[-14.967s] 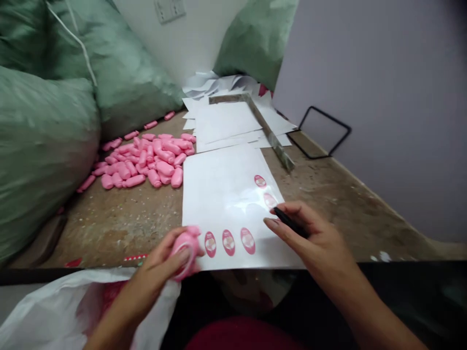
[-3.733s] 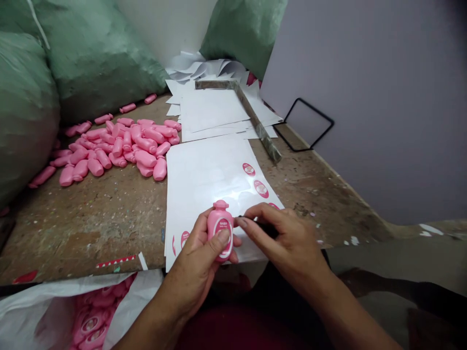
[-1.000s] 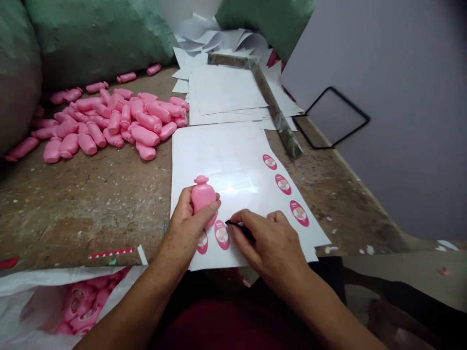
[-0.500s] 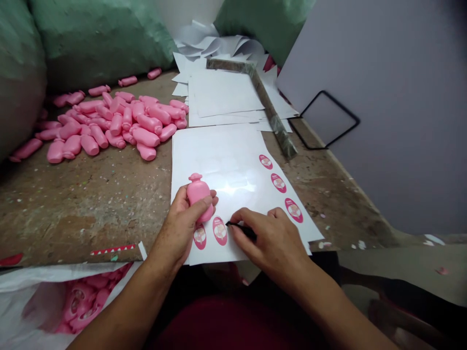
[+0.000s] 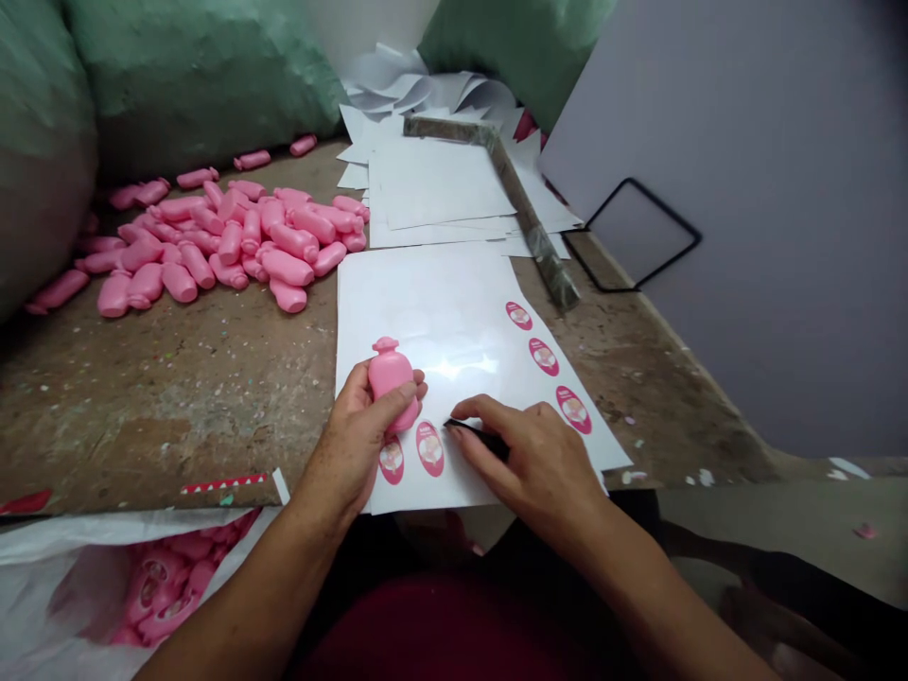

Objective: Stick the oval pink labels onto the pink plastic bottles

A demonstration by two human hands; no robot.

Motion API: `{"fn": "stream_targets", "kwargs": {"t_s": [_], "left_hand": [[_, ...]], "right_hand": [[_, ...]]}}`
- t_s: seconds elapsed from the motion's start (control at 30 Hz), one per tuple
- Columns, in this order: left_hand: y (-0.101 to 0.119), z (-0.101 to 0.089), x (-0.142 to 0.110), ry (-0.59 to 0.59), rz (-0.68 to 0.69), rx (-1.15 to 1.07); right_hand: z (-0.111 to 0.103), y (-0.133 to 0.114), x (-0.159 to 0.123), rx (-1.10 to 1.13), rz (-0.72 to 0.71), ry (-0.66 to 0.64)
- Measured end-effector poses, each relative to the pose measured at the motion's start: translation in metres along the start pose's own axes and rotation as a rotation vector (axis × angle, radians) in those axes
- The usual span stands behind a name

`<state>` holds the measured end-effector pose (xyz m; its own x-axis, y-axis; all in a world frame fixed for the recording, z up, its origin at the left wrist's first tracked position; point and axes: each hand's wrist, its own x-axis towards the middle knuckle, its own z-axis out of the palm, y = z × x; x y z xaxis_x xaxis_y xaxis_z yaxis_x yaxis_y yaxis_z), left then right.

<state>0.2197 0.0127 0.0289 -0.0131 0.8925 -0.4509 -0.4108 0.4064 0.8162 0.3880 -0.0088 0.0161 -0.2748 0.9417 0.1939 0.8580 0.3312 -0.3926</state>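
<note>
Two hands are working over a white label sheet (image 5: 432, 298) lying at the near edge of the worktable (image 5: 177, 388). Left hand (image 5: 355, 421) is gripping one pink bottle (image 5: 390, 371): thumb is crossing its lower front, fingers are wrapping behind, tips showing on its right side, no slack. Bottle is sitting above the sheet's near-left part, neck pointing away from the person, plain face showing. Right hand (image 5: 543, 449) is pinching a slim black tool (image 5: 486, 439) between thumb and index, other fingers curling in. Tool tip is pointing left, just beside a pink oval label (image 5: 429, 448); can't tell if it's touching the sheet. Second oval label (image 5: 392, 461) is lying left of that one, just below the bottle. Three more labels (image 5: 545, 357) are lining the sheet's right side. Bottle pile (image 5: 234, 241) is spreading at left, in front of green sacks (image 5: 205, 80). L-shaped bar (image 5: 526, 203) is resting on loose white sheets (image 5: 440, 184) behind. White bag (image 5: 43, 582) is hanging below the table edge at left, holding labelled pink bottles (image 5: 152, 586).
</note>
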Motion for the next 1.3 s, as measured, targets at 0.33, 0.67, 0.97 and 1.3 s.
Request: {"fn": "stream_targets", "kwargs": {"t_s": [0.33, 0.67, 0.97, 1.3], "left_hand": [[0.000, 0.002, 0.000, -0.001, 0.010, 0.015], [-0.002, -0.002, 0.002, 0.000, 0.021, -0.014], [0.003, 0.010, -0.031, -0.221, -0.086, -0.020], [-0.002, 0.020, -0.043, -0.278, -0.160, -0.116]], "right_hand": [[0.009, -0.005, -0.003, -0.068, -0.052, 0.025], [-0.010, -0.005, 0.005, 0.575, 0.296, -0.142], [-0.031, -0.010, 0.003, 0.890, 0.355, -0.080], [-0.031, -0.009, -0.002, 0.944, 0.347, -0.130]]}}
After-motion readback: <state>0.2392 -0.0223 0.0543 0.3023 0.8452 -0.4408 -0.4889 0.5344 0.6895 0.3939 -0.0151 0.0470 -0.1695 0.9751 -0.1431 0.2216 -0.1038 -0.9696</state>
